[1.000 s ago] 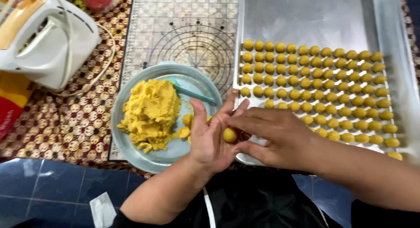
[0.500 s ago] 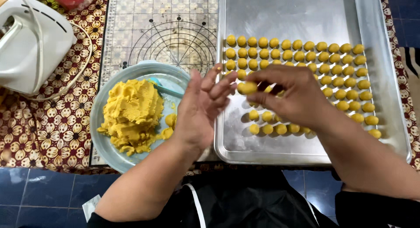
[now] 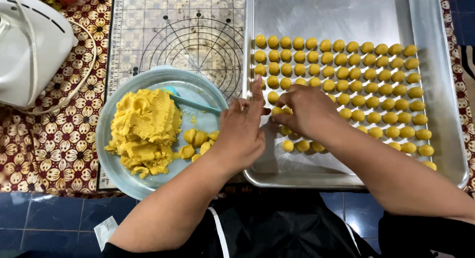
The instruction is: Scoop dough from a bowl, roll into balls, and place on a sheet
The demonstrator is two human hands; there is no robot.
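Fingers of the right hand curl down over the metal baking tray, pinched narrowly around a small yellow dough ball that sits at the left end of a row; the forearm runs off toward the lower right. Beside it the left hand rests over the gap between tray and bowl, loosely spread and holding nothing, its index finger pointing up toward the balls. Rows of rolled dough balls fill the middle of the tray, packed close together. Just left of the tray stands a pale blue bowl with a heap of yellow dough, several portioned lumps and a teal spatula. Under both lies a clear pastry mat marked with circles and a grid, over a brown floral tablecloth. A white hand mixer sits at the upper left. Blue floor tiles show below the table edge.
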